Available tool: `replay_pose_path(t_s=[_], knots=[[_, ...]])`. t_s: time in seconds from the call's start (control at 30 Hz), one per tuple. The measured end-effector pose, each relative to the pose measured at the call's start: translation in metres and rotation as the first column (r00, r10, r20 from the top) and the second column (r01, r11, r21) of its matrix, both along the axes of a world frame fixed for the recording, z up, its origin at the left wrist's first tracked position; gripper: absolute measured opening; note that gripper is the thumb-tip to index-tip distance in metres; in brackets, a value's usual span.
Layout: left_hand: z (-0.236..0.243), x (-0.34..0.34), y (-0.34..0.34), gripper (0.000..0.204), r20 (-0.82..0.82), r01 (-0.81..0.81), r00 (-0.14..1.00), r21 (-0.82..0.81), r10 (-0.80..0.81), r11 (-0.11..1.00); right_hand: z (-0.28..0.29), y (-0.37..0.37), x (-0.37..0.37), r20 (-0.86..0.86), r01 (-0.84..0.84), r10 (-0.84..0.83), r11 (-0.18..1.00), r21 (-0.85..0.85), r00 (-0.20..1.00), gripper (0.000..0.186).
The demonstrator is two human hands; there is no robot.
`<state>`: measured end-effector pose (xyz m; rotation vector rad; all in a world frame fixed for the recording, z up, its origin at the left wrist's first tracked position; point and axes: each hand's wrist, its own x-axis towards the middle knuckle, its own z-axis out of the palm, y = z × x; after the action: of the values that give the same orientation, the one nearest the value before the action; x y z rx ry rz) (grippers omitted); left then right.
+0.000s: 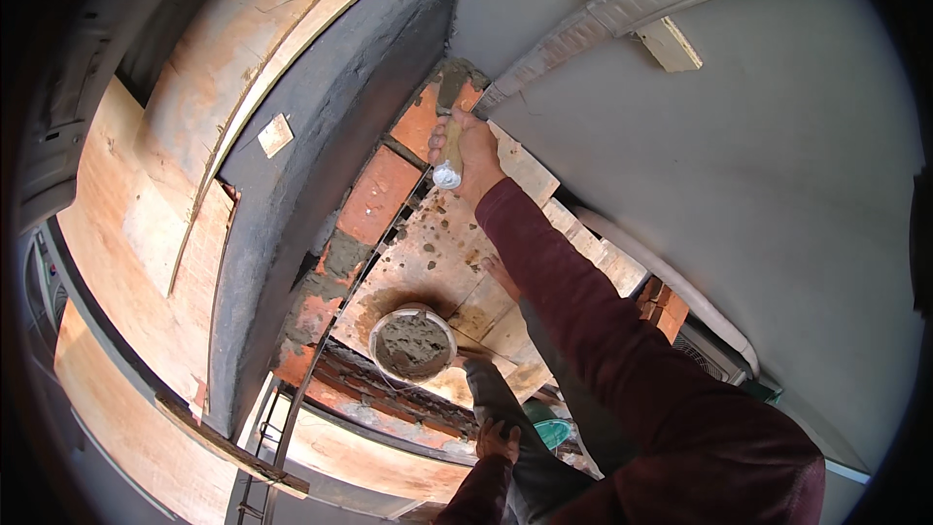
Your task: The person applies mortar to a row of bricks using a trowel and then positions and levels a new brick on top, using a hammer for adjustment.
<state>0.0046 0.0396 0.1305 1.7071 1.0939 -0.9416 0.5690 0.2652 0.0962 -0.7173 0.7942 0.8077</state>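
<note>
Fingers of right hand (473, 151) clamped on trowel handle (449, 157) at brick wall (379, 196), left hand (498, 440) resting on knee, finger state unclear, mortar bucket (412, 342) between.

Right hand (468, 151) reaches far forward, grip closed; left hand (497, 440) rests low near the knee.

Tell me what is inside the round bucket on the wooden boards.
The bucket holds grey, lumpy wet mortar, filling it almost to the rim. How deep it goes, and anything buried beneath its surface, is covered and cannot be seen.
</note>
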Motion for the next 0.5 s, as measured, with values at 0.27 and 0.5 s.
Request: replay_pose_path(t_s=[0.27, 0.5], knots=[[0.000, 0.006, 0.007, 0.060, 0.017, 0.000, 1.000, -0.007, 0.000, 1.000, -0.018, 0.004, 0.020, -0.076, 0.195, -0.193, 0.981, 0.021, 0.978, 0.023], [0.002, 0.013, -0.002, 0.059, -0.002, -0.005, 1.000, -0.007, 0.005, 1.000, 0.011, 0.016, -0.019, -0.058, 0.142, -0.144, 0.989, -0.034, 0.988, 0.023]])
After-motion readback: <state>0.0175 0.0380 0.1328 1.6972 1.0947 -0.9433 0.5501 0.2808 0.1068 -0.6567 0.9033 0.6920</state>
